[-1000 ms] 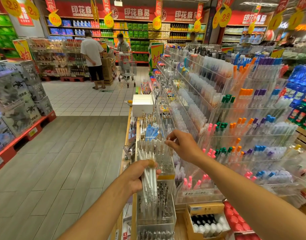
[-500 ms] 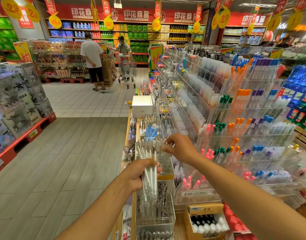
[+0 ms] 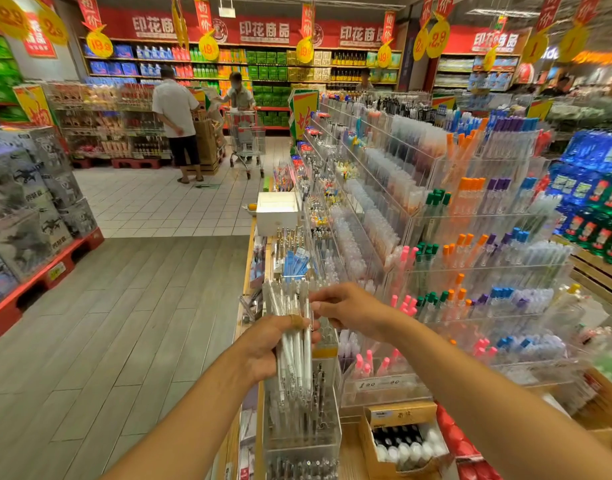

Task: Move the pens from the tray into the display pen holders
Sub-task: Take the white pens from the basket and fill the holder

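My left hand (image 3: 266, 344) grips a bundle of white pens (image 3: 292, 341), held upright and bound by a tan rubber band near the middle. My right hand (image 3: 346, 308) is just right of the bundle's upper half, its fingertips pinching one pen near the top. Both hands hover over the clear acrylic pen holders (image 3: 302, 434) at the near end of the display, which hold dark and clear pens. I cannot make out a tray.
A tiered acrylic rack (image 3: 470, 258) of coloured-cap pens fills the right side. An open cardboard box (image 3: 405, 441) of bottles sits at bottom right. A white box (image 3: 276, 211) stands farther along the shelf. Two shoppers and a cart (image 3: 245, 140) stand down the aisle.
My right hand has come down and left from the acrylic rack to the top of the bundle in my left hand. The left hand has stayed nearly still.
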